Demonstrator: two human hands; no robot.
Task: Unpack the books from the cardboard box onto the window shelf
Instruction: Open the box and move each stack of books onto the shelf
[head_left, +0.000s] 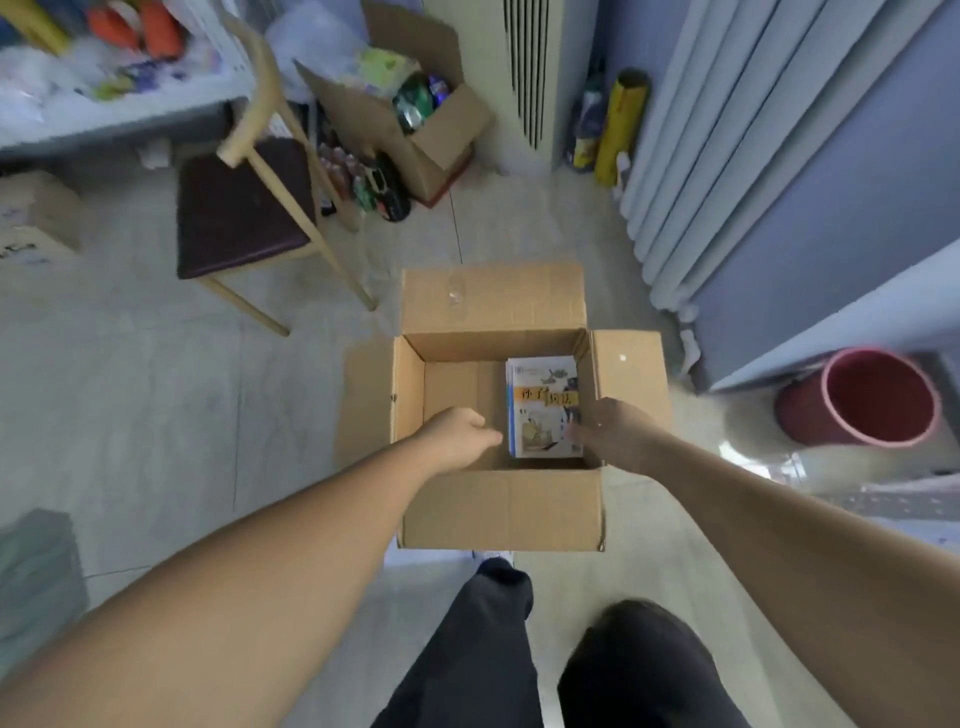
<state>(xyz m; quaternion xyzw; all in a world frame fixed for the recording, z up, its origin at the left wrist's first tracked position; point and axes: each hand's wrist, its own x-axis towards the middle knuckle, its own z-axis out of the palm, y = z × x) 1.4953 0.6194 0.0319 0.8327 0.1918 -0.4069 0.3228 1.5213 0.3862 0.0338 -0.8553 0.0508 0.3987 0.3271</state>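
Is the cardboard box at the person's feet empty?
Not empty: the open brown cardboard box holds a stack of white illustrated books against its right wall; its remaining floor is bare.

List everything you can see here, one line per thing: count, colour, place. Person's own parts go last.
open cardboard box: one, brown, on the floor, centre
stack of illustrated books: one stack, white-and-yellow top cover, inside the box, right side
wooden chair with dark seat: one, pale frame, upper left of the box
second cardboard box, filled with bottles: one, brown, far centre
plastic bucket: one, red, on the floor, right
pleated curtain: one, grey, upper right
upright tube: one, yellow, beside the curtain
left hand: one, inside the box, left of the books
right hand: one, at the books' right edge
legs in dark trousers: two, bottom centre
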